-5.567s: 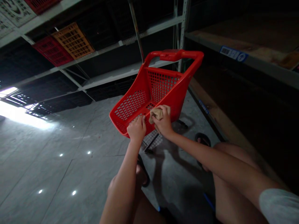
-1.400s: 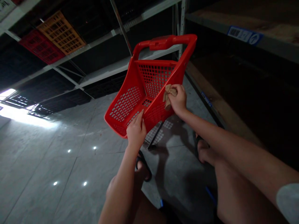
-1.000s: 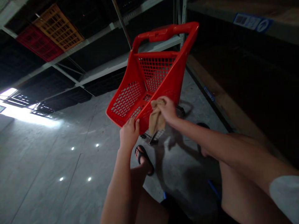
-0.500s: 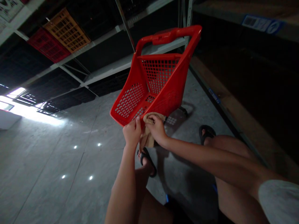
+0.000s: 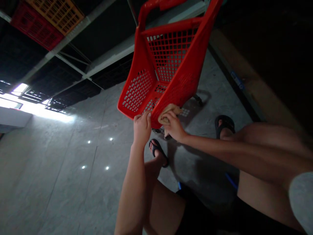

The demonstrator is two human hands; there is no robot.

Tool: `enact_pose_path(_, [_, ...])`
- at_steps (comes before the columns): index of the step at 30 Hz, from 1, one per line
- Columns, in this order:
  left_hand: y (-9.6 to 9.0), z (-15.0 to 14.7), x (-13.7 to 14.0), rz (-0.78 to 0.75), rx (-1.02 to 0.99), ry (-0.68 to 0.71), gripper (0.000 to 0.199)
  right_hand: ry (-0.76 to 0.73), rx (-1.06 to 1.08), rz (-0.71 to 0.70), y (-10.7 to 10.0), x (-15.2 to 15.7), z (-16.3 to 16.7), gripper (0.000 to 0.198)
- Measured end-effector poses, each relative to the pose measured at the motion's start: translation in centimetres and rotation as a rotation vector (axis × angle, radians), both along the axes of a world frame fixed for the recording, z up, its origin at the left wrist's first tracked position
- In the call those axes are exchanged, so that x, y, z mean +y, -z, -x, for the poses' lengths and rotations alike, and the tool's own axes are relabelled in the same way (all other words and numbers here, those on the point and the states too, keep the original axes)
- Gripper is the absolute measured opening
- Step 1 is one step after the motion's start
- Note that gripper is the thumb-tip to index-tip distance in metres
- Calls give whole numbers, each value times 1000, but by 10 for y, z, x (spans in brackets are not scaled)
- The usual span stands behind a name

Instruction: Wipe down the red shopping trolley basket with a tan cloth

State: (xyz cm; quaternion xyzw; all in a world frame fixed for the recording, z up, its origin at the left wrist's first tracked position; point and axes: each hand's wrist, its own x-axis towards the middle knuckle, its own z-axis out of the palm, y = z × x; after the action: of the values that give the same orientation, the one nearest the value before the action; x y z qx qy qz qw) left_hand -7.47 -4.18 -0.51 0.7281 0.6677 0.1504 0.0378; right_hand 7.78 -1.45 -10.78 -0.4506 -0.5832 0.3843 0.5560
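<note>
A red plastic shopping cart [image 5: 179, 80] with perforated walls stands in front of me, its basket facing up and its handle at the far end. My left hand [image 5: 142, 129] is closed around the near rim of the basket. Beside it, my right hand [image 5: 173, 125] grips a bunched tan cloth [image 5: 168, 112] and presses it to the outside of the cart's right side wall, close to the front corner. Part of the cloth is hidden behind my fingers.
Metal shelving [image 5: 85, 76] with dark crates runs along the back left. A dark red crate [image 5: 36, 27] and an orange crate [image 5: 57, 13] sit on it. To the right is a low shelf edge [image 5: 234, 65]. My feet in black flip-flops [image 5: 158, 151] are on the grey concrete floor [image 5: 73, 182].
My right hand has shifted the cloth from the front corner rim onto the outer side wall. The left hand stays on the rim. My view has tilted down and closer to the cart.
</note>
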Motion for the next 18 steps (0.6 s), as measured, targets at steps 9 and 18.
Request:
enact_pose_path(9, [4, -4, 2, 30, -32, -36, 36, -87, -109, -143, -32, 14, -18, 22])
enact_pose_path(18, [2, -8, 7, 16, 16, -74, 32, 25, 17, -35, 29, 1, 6, 11])
